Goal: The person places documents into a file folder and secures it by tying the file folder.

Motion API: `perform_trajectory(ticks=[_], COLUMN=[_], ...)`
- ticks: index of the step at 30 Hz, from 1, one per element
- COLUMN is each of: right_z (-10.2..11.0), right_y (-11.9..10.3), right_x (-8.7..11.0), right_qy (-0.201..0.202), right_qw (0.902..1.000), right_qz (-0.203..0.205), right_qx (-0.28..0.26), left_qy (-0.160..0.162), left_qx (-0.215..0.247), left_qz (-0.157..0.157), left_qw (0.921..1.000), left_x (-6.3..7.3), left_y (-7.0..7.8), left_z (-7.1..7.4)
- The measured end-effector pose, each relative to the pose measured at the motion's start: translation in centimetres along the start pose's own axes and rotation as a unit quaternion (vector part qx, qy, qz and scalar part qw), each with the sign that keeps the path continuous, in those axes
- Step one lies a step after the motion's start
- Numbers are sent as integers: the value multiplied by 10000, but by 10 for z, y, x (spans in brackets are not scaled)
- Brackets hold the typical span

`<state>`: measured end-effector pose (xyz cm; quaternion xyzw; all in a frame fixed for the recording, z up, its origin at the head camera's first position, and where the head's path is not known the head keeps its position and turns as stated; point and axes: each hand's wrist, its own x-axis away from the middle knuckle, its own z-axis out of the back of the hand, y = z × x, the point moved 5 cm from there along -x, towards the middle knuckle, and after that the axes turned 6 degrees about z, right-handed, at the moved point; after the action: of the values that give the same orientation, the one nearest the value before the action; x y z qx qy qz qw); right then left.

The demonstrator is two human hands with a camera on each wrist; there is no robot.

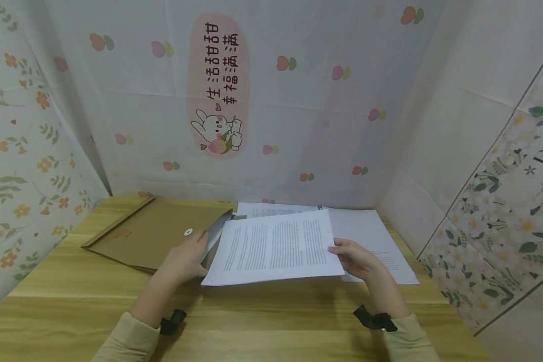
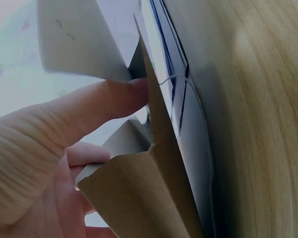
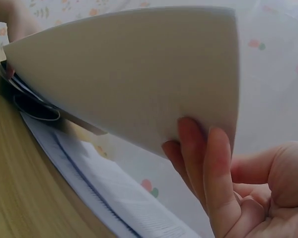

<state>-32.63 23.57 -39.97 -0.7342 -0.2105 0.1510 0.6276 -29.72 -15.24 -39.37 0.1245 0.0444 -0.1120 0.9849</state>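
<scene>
On the left of the table lies a brown paper document envelope (image 1: 163, 234) with a white button, its mouth facing right. My left hand (image 1: 187, 259) grips it at that mouth. In the left wrist view the thumb (image 2: 109, 96) presses one wall of the envelope (image 2: 139, 193), with fingers at the other side and the mouth spread. My right hand (image 1: 355, 257) pinches the right edge of printed paper sheets (image 1: 276, 246), raised and tilted above the table. Their left end overlaps the envelope's mouth. The right wrist view shows the sheets' blank underside (image 3: 139, 74), bowed, over my fingers.
More printed papers (image 1: 362, 226) lie on the wooden table (image 1: 262, 327) at the back right, partly behind the raised sheets. A thin string (image 2: 203, 114) loops from the envelope. A patterned cloth (image 1: 271, 115) hangs right behind the table, with further cloths on both sides.
</scene>
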Motion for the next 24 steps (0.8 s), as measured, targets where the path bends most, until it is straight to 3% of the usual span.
perform_trajectory(ticks=[11, 24], right_z=[8, 8], right_y=[14, 23], right_x=[-8, -10], right_qy=[591, 910], right_qw=[9978, 9957], right_qz=[-34, -23], right_qx=[-292, -185], left_qy=[-318, -544], left_qx=[239, 414], left_qz=[-42, -136], left_qw=[9992, 9976], left_x=[6, 13], left_y=[3, 5], left_z=[3, 8])
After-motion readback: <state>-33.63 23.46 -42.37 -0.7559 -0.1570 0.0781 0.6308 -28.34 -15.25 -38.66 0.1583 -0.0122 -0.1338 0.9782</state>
